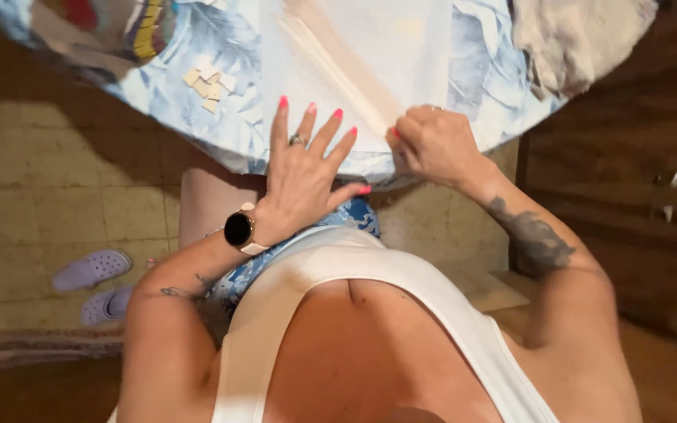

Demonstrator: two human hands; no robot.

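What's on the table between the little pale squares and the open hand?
In the head view, only bare blue leaf-patterned tablecloth lies between the small pale squares and the left hand, whose fingers are spread flat.

One head-worn camera looks steeply down, close over the person's chest, at the table edge (pixel 221 160) and floor (pixel 41 196).

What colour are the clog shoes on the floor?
Lilac plastic clog shoes, best seen in the head view.
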